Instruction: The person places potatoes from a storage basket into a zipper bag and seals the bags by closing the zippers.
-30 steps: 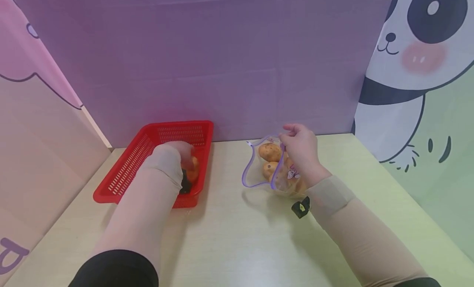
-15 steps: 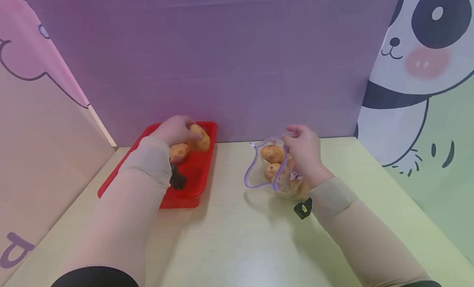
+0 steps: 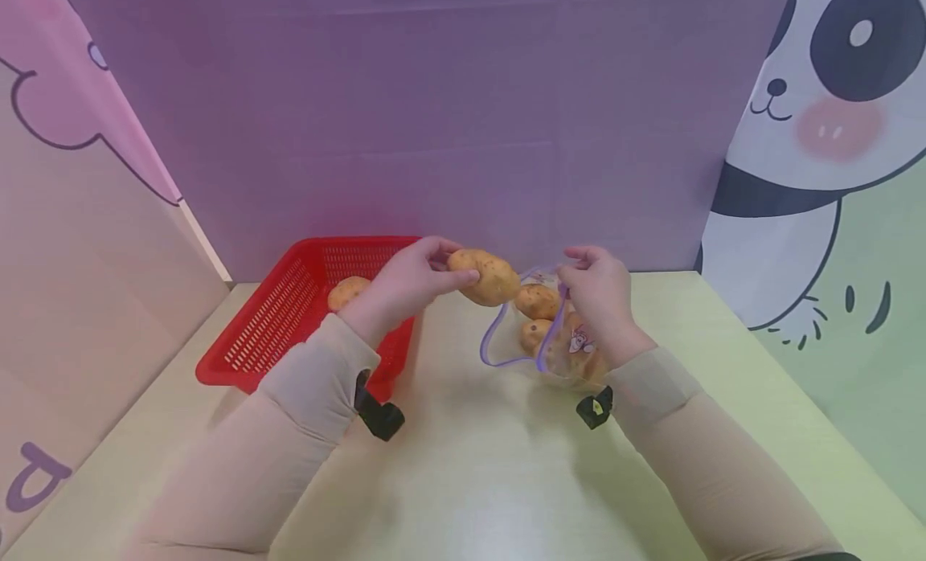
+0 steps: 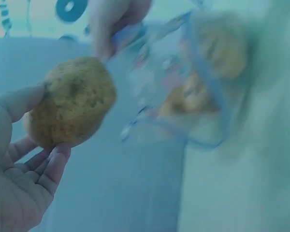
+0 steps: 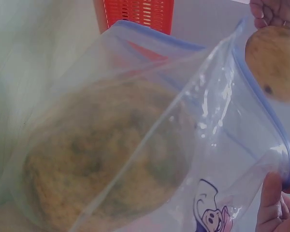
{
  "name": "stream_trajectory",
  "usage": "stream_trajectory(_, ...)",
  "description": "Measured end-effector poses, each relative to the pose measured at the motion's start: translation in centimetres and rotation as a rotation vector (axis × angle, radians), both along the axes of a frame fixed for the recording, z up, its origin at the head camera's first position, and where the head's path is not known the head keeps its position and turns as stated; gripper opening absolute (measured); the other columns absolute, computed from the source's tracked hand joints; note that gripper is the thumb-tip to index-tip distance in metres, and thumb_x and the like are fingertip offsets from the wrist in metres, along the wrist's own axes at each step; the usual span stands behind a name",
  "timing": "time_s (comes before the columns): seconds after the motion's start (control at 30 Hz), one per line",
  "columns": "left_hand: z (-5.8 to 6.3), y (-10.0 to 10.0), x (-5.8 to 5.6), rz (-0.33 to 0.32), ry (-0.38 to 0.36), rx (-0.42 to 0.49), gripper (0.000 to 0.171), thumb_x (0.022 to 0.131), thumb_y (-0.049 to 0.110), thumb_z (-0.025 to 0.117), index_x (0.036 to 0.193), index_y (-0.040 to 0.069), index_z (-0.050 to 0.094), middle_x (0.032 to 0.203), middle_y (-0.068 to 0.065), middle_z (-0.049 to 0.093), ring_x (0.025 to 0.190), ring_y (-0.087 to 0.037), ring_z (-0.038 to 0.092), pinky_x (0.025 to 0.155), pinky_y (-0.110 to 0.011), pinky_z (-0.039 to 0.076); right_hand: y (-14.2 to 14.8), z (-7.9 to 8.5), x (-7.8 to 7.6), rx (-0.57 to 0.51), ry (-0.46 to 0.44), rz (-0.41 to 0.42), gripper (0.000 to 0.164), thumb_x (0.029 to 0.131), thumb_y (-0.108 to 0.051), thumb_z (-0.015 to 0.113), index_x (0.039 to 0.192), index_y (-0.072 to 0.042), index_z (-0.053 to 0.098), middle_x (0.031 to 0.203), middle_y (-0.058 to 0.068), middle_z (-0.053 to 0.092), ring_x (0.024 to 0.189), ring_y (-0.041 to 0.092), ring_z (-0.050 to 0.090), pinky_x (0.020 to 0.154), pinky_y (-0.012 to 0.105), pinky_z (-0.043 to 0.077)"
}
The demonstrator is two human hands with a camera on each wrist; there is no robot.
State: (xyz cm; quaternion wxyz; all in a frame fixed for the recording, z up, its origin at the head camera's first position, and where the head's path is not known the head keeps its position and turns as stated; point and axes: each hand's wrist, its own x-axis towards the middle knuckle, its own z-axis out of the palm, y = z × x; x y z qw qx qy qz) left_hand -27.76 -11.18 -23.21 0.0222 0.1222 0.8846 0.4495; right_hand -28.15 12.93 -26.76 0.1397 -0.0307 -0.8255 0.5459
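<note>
The desk (image 3: 463,481) carries a red basket (image 3: 253,336) and, right of it, an open bag (image 3: 581,341) of potatoes (image 3: 537,301). My left hand (image 3: 412,280) grips a potato (image 3: 492,278) outside it, near the opening; my right hand (image 3: 599,294), apart, pinches the zip edge (image 3: 541,362). If my pinch slackens, I fear that edge folds and the potato drops outside.

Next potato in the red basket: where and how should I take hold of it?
I'd take the potato across its rounded middle, coming from above. The red basket is open on top with walls around the potato, so a low sideways reach looks awkward. The left hand hides part of the potato, so its full length cannot be told.
</note>
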Motion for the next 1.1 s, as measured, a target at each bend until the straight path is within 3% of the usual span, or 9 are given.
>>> stream_trajectory(0.17,-2.2,1.7,0.9,0.011,-0.059,0.055,0.05,0.084,0.039,0.073,0.123,0.018,0.05,0.117,0.0,0.054,0.107,-0.02,0.053,0.088,-0.041,0.051,-0.1,0.0,-0.1,-0.007,0.001,-0.005,0.036,0.094,-0.012,0.058,0.129,-0.003,0.056,0.101,0.012,0.064,0.075,0.018,0.062,0.071,0.026,0.053)
stream_trajectory(0.4,-4.7,3.0,0.3,0.039,-0.071,0.087,0.048,0.084,0.037,0.073,0.121,0.018,0.048,0.115,0.001,0.054,0.103,-0.018,0.055,0.082,-0.038,0.053,-0.1,-0.1,-0.3,-0.008,-0.013,-0.005,0.035,0.095,-0.013,0.057,0.129,-0.004,0.056,0.102,0.011,0.064,0.076,0.019,0.061,0.072,0.026,0.053)
stream_trajectory(0.63,-6.2,4.7,-0.3,-0.024,0.036,0.054,0.046,0.085,0.032,0.074,0.118,0.011,0.05,0.115,-0.002,0.053,0.1,-0.02,0.06,0.078,-0.032,0.055,-0.2,-0.1,-0.3,0.012,0.006,0.001,0.036,0.094,-0.013,0.058,0.129,-0.004,0.057,0.1,0.011,0.064,0.074,0.019,0.062,0.067,0.023,0.052)
stream_trajectory(0.87,-6.8,7.0,-1.0,-0.097,0.091,-0.033,0.038,0.086,0.027,0.074,0.114,0.009,0.056,0.11,-0.001,0.052,0.096,-0.017,0.058,0.074,-0.025,0.053,-0.2,0.0,-0.2,0.039,-0.007,0.008,0.036,0.095,-0.015,0.058,0.129,-0.004,0.057,0.104,0.011,0.064,0.081,0.021,0.063,0.066,0.021,0.05)
stream_trajectory(1.1,-7.3,9.0,-2.1,-0.157,0.219,-0.186,0.04,0.087,0.026,0.072,0.122,0.009,0.061,0.117,-0.004,0.057,0.105,-0.019,0.053,0.088,-0.03,0.048,-0.3,-0.2,-0.5,-0.005,-0.005,0.018,0.037,0.094,-0.014,0.059,0.129,-0.005,0.057,0.101,0.012,0.065,0.072,0.018,0.06,0.057,0.02,0.047)
